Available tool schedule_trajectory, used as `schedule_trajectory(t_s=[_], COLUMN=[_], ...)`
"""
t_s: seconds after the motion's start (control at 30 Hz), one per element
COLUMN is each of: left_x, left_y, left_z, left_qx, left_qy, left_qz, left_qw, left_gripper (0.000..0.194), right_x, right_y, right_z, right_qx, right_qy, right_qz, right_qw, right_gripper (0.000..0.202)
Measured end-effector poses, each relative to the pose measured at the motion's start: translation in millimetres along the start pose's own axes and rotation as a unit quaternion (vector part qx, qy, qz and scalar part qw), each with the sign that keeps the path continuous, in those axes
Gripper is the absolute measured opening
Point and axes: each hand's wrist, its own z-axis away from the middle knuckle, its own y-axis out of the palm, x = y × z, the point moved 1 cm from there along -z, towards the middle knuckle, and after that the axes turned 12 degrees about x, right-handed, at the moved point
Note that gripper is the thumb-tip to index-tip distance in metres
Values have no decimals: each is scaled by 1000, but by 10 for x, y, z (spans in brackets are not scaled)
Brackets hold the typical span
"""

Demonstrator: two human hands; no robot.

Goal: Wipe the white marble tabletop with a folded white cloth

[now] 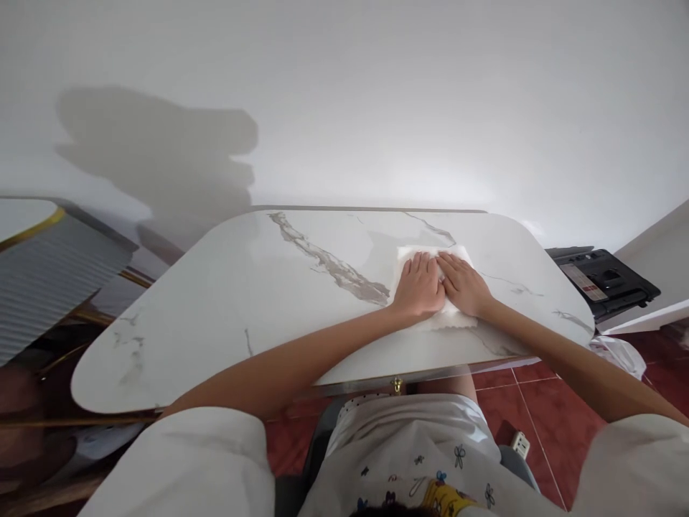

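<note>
A white paper tissue (457, 316) with a wavy edge lies spread on a white marble-patterned tabletop (226, 301), right of the middle. Flat on it presses my left hand (421, 286), its fingers pointing away from me and close together. My right hand (463, 284) rests on the tissue as well, fingers stretched out and slanting left. The two hands touch along the thumb side. Neither hand is wrapped round anything that shows; the tissue's middle is hidden under them.
A plain wall (377, 108) stands behind the table. On the right is an open black case (613, 280), with a white plastic bag (619, 355) below it. At left stands a ribbed grey cabinet (59, 273). A white power socket (519, 444) lies on the red tiled floor (560, 416).
</note>
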Motion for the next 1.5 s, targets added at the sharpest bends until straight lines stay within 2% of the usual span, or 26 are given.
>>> schedule_trajectory(t_s=[0.3,0.47,0.67,0.83,0.97,1.1,1.27,1.5], left_x=[392,609,788,820,795,768,659,444], left_y=[-39,-64,-74,-59,-38,-23,-18,14], left_z=[-751,-1094,-1396,-1629,-1744,-1724,-1542,-1141], left_qx=[-65,-66,-62,-51,-50,-52,-54,-48], left_qy=[-18,-27,-43,-55,-65,-54,-34,-8], left_qz=[14,5,-6,-15,-17,-27,-39,-40], left_qw=[998,997,997,997,997,997,997,998], left_gripper=[34,29,27,28,28,28,33,40], right_x=[-393,-532,-697,-875,-984,-984,-898,-697], right_y=[-23,-46,-46,-29,-13,-6,-7,11], right_z=[-878,-1293,-1674,-1863,-1919,-1883,-1658,-1148], right_qx=[-15,-16,-5,-24,-37,-34,-37,-40], right_qy=[-35,-39,-24,-43,-58,-41,-32,-23], right_qz=[-3,-15,-24,-44,-45,-31,-22,-9], right_qw=[999,999,999,998,997,998,999,999], right_gripper=[50,50,50,48,47,48,49,51])
